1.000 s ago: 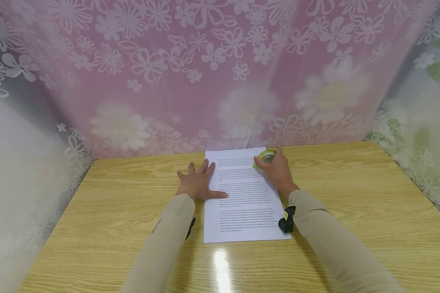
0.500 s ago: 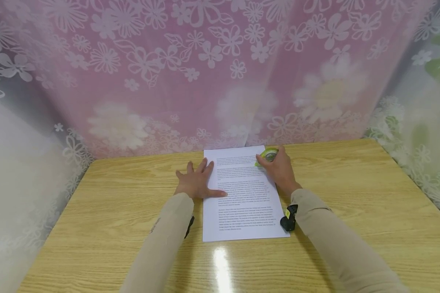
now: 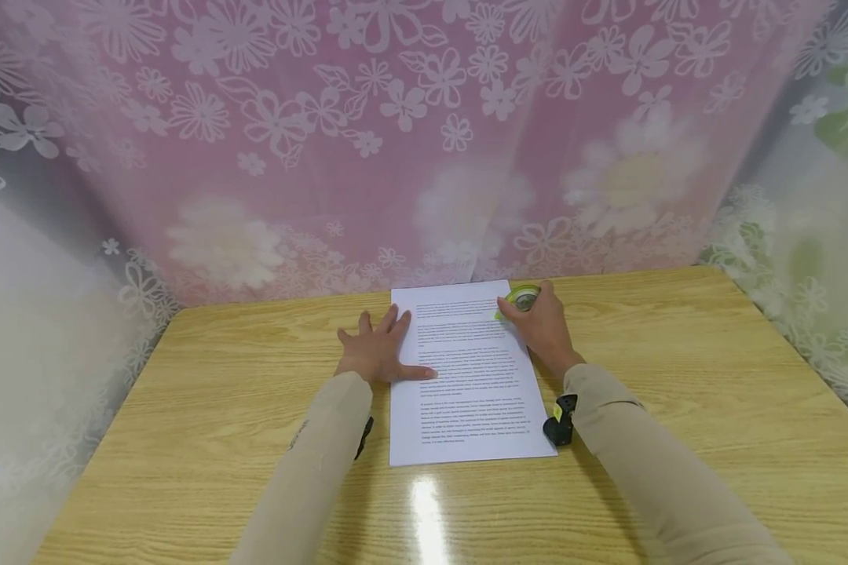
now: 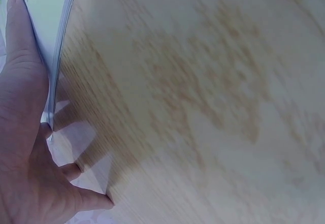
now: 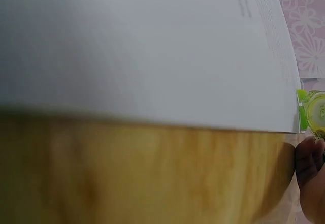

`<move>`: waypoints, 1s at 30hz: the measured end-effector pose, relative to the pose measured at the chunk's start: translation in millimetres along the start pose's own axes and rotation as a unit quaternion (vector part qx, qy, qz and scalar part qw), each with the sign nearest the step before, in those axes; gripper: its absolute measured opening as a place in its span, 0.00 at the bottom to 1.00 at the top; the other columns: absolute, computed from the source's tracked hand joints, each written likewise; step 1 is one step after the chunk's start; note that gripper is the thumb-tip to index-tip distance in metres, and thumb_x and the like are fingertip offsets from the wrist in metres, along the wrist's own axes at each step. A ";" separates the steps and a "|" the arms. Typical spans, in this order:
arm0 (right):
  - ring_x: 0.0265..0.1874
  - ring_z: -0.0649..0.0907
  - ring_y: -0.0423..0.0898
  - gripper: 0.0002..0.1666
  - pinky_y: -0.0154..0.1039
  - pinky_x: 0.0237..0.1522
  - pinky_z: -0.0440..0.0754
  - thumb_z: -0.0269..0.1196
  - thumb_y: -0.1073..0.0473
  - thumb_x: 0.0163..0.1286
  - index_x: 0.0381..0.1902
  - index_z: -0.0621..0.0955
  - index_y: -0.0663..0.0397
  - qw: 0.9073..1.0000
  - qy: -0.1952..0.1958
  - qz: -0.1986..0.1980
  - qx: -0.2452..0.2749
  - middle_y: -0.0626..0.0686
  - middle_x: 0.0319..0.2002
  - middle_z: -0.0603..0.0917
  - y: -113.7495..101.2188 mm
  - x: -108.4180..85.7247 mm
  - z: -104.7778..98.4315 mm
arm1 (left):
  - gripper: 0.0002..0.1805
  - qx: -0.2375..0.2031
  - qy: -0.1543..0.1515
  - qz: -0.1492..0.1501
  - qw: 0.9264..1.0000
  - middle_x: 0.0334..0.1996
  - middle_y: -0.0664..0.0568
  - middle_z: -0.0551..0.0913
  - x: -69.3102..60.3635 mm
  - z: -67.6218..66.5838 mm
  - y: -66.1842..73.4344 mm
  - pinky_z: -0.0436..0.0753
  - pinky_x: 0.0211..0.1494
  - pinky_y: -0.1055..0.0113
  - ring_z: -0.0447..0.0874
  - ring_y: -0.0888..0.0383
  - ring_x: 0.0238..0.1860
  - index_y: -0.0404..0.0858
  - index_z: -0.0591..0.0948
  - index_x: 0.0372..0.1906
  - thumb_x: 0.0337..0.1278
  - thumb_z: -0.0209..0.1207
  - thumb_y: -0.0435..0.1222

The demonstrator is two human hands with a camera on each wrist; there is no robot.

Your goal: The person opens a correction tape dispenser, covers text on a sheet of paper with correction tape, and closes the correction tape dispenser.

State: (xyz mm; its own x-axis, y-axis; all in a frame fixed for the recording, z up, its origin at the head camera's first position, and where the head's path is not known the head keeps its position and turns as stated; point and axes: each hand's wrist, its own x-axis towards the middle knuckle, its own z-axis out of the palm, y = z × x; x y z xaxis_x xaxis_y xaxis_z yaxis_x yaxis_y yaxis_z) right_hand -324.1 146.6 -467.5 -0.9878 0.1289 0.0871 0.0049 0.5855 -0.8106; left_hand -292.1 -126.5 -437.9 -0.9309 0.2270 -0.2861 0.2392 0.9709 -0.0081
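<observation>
Right hand (image 3: 546, 326) has thumb and fingers clamped on a green-and-clear rounded plastic dispenser (image 3: 523, 300), at the upper right edge of a white stack of printed paper (image 3: 466, 392) on the yellow wood-grain worktop (image 3: 240, 416). Left hand (image 3: 377, 353): fingers spread apart, thumb across stack's left edge. Dispenser's probably light, stiff, slightly slick; pinch the sides, clear of the tip. Sheets likely flexible, slide easily; press the margins.
</observation>
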 end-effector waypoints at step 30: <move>0.17 0.80 0.42 0.44 0.36 0.27 0.81 0.60 0.34 0.63 0.58 0.63 0.65 0.990 -0.025 0.049 0.129 0.59 0.32 0.78 19.0 5.3 -13.2 | 0.64 -0.005 0.009 0.008 1.000 0.76 0.52 0.38 -2.0 1.0 -0.6 0.53 0.57 0.25 0.39 0.33 0.72 0.53 0.43 0.77 0.34 0.47 0.80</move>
State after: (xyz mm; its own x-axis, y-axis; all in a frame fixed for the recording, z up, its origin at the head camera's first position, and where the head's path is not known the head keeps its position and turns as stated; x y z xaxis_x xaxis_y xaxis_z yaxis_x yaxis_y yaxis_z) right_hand -327.1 169.0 -474.8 -0.9911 0.1310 -0.0220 0.0666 0.3467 -0.9356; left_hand -290.1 -127.7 -438.3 -0.9317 0.2434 -0.2696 0.2511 0.9679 0.0060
